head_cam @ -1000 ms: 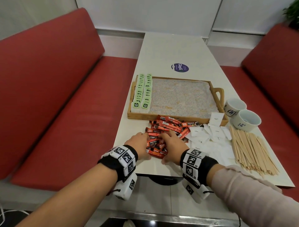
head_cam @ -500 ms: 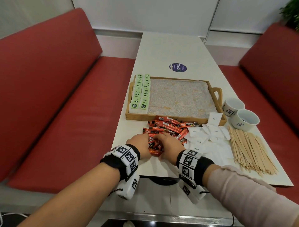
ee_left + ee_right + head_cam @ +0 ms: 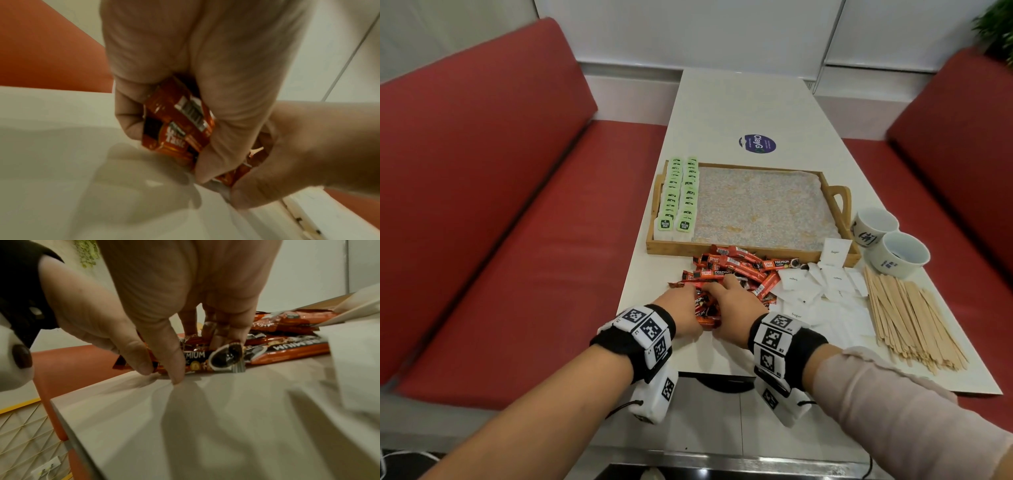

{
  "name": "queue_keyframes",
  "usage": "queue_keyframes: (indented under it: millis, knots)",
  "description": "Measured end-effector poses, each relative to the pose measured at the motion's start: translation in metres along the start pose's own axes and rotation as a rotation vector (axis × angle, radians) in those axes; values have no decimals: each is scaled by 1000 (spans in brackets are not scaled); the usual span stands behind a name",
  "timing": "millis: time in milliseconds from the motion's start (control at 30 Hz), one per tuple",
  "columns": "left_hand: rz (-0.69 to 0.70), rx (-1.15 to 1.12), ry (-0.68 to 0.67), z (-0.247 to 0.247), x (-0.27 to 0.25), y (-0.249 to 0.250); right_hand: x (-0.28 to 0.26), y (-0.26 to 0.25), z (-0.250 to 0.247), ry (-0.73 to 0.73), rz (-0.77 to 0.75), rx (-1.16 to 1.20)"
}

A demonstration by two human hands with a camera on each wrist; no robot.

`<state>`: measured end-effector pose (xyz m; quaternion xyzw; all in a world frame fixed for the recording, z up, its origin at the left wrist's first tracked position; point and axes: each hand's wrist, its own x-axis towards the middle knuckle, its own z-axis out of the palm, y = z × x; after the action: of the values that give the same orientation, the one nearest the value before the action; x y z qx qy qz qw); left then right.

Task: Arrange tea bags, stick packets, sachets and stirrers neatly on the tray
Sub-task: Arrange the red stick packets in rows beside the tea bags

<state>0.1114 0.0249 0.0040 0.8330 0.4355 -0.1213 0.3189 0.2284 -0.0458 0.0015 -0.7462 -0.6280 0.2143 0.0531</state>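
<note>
My hands have drawn closer, left hand (image 3: 681,310) and right hand (image 3: 734,305) pinching a bundle of stick packets (image 3: 705,308) on the table (image 3: 654,274) before the tray (image 3: 839,205), squaring their ends.

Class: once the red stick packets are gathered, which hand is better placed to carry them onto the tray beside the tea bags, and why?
Probably the left hand: it grips a bundle of red stick packets, and the tea bags fill the tray's left edge, on its side. The right hand only pinches packets against the table.
</note>
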Motion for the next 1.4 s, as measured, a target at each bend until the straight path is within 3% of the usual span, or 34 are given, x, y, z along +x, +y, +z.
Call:
queue_keyframes:
  millis: [467,1033,1200,1333,1400]
  knots:
    - [56,-185,23,-20,-5,3,5,-7,4,119,87,-36]
    - [113,-374,118,-40,-19,11,8,-7,-19,130,129,-8]
    - [118,-548,196,-48,-18,14,11,-4,-31,136,142,10]
    - [80,-975,150,-55,-16,19,12,-1,-39,156,143,106]
    - [77,-1063,133,-56,-15,21,13,-1,-43,155,137,134]
